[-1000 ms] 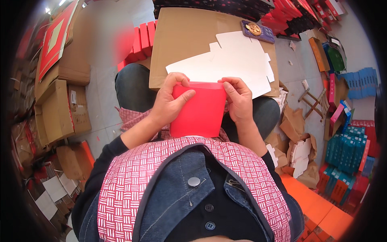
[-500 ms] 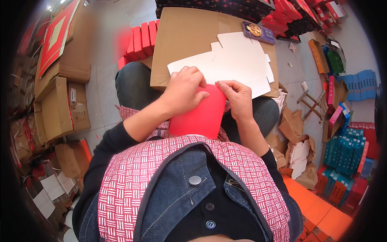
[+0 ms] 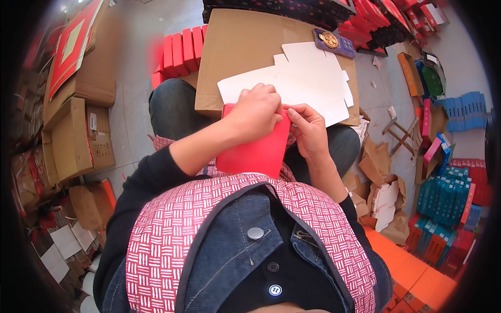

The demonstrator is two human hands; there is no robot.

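Observation:
A red cardboard box [image 3: 250, 152] leans in my lap against the apron, its broad smooth face turned up. My left hand [image 3: 255, 113] reaches across the box's far edge, fingers curled and closed at the far right corner, their tips partly hidden. At that same corner my right hand [image 3: 309, 129] pinches the edge between thumb and fingers. Just beyond both hands, flat white die-cut card blanks [image 3: 302, 78] lie on a large brown carton [image 3: 240, 41]. The box's underside is out of sight.
A phone [image 3: 334, 43] with a gold round grip lies at the carton's far right. Red boxes [image 3: 180, 52] stand in a row beyond my left knee. Open cartons [image 3: 73, 135] are at left. A small wooden stool [image 3: 402, 136] and torn brown paper [image 3: 376, 161] are at right.
My left hand has moved right across the far edge, its fingers now curled by the corner near my right hand. The box has tilted slightly; my right hand stays at the corner.

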